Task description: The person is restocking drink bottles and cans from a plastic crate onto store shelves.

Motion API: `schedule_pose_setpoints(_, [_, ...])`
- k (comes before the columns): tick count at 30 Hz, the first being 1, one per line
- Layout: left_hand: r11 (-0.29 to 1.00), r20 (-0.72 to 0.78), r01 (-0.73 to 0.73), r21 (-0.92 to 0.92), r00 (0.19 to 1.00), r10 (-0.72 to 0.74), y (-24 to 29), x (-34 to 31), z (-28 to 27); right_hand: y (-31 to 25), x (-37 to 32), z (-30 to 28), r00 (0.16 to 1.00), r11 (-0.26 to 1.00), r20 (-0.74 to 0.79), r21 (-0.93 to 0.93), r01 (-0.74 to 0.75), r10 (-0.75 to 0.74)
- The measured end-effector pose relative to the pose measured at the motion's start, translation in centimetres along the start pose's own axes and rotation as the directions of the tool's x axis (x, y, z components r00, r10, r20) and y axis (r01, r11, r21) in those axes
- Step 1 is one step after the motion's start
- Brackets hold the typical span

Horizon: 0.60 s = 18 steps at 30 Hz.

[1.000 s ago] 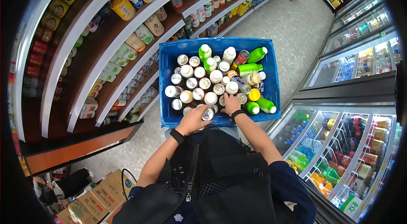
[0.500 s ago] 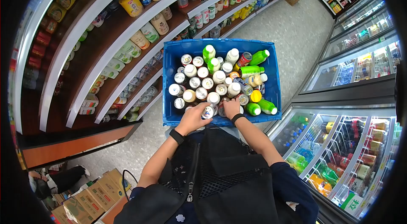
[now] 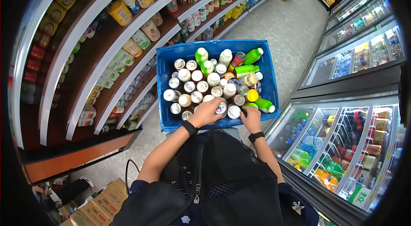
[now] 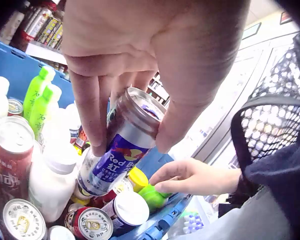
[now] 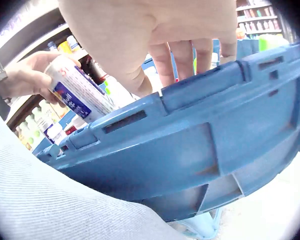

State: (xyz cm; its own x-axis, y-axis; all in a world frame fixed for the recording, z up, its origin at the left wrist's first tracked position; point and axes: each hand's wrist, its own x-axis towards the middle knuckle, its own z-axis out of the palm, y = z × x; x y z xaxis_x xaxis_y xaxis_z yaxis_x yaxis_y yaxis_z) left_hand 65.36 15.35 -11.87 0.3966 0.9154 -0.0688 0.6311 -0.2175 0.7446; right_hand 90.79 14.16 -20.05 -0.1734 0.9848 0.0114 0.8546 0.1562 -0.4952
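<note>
My left hand [image 3: 207, 113] grips a silver and blue Red Bull can [image 4: 121, 160] near its top, between thumb and fingers. The can is tilted over the front part of a blue crate [image 3: 180, 50] packed with upright cans and bottles. Just right of it stands a white-lidded can [image 3: 233, 112]. My right hand [image 3: 251, 120] is at the crate's front right, fingers extended down inside the rim. Its fingertips are right by a green bottle [image 4: 153, 198]; the right wrist view hides them partly behind the crate wall.
Curved shelves [image 3: 128, 38] of cans and tubs run along the left. Glass-door drink coolers [image 3: 338, 153] line the right side. Cardboard boxes [image 3: 96, 209] are on the floor at lower left, near a seated person [image 3: 68, 192]. Tiled floor [image 3: 295, 25] stretches ahead.
My right hand has moved right, from among the front cans to the green bottle by the rim. The white-lidded can now shows in front. My left hand, holding the can, has shifted slightly right.
</note>
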Motion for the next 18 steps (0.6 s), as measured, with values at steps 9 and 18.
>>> schedule_pose_setpoints(9, [0.996,0.131,-0.078,0.032,0.989,0.073,-4.6,4.5,5.6,0.8,-2.6,1.6,0.969,1.0,-0.247,-0.005,-0.014,0.012])
schedule_pose_setpoints(18, [0.977,0.185,0.026,0.21,0.981,-0.066,-4.5,7.3,9.6,0.9,-1.9,1.4,0.954,0.998,-0.295,-0.029,0.05,-0.056])
